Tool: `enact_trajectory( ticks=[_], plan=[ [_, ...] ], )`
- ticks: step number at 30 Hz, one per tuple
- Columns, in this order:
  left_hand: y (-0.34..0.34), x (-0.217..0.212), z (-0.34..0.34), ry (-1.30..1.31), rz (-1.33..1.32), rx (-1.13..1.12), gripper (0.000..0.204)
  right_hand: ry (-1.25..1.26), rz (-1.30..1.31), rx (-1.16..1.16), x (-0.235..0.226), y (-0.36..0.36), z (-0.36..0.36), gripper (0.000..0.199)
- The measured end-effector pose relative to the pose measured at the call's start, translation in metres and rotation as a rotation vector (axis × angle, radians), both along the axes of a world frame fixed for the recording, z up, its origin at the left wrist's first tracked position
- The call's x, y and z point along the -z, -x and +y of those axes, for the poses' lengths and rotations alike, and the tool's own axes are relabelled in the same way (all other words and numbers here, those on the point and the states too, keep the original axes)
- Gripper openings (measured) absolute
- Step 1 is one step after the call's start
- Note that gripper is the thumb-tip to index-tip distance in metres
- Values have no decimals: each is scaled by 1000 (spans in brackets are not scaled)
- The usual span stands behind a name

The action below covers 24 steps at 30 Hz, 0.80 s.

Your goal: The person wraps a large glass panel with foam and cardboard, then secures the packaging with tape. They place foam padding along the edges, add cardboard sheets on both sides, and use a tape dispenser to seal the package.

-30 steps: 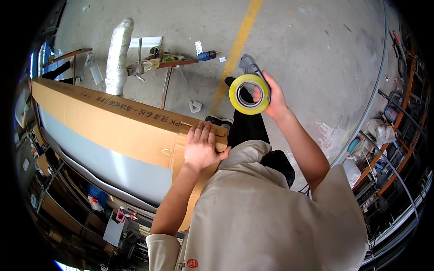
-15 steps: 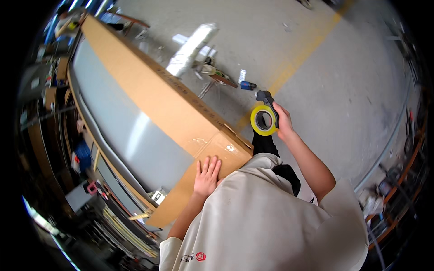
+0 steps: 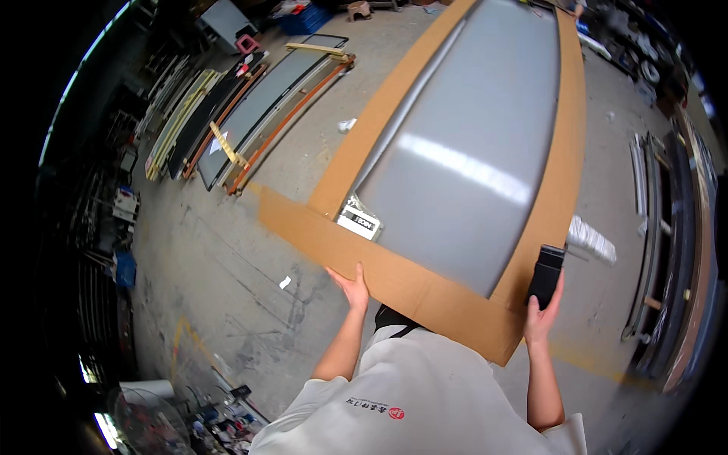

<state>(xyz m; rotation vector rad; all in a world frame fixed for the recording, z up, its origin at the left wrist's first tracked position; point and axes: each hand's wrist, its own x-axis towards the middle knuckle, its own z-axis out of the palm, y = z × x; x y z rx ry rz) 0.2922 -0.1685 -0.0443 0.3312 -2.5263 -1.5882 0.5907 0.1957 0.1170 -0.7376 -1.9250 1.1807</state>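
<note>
A long grey panel (image 3: 462, 136), glossy as if under clear film, stretches away from me with brown cardboard along its edges. Across its near end lies a cardboard flap (image 3: 402, 277). My left hand (image 3: 352, 290) is at the flap's near edge, thumb and fingers apart, the fingertips touching or just beside the cardboard. In my right hand (image 3: 540, 322) is a black tape dispenser (image 3: 546, 277), held upright by the near right corner; its tape roll is hidden from this side. A small white box (image 3: 359, 221) sits at the panel's near left corner.
Framed panels and long strips (image 3: 250, 114) lie on the floor at the left. Long wrapped profiles (image 3: 660, 250) line the right side. A silvery wrapped roll (image 3: 591, 239) lies just right of the panel. A blue crate (image 3: 303, 19) stands at the far left.
My view has swung left, so the panel now points straight ahead. My left hand has gone from lying flat on the cardboard to the flap's edge. The tape dispenser has turned, hiding its yellow roll.
</note>
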Motion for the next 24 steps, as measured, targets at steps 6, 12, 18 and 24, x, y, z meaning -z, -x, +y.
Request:
enact_trajectory(
  ticks=[6, 12, 18, 24],
  plan=[
    [124, -15, -40, -921, -220, -189, 97, -655, -488, -439, -5, 206, -35, 88],
    [187, 11, -110, -1226, -450, -12, 77, -670, -889, -424, 46, 297, -70, 90],
    [186, -15, -112, -1081, -459, -140, 96, -797, -1155, -342, 12, 340, -103, 83],
    [184, -6, -115, -1094, -491, -134, 101, -865, -654, -684, -99, 612, -207, 55]
  ],
)
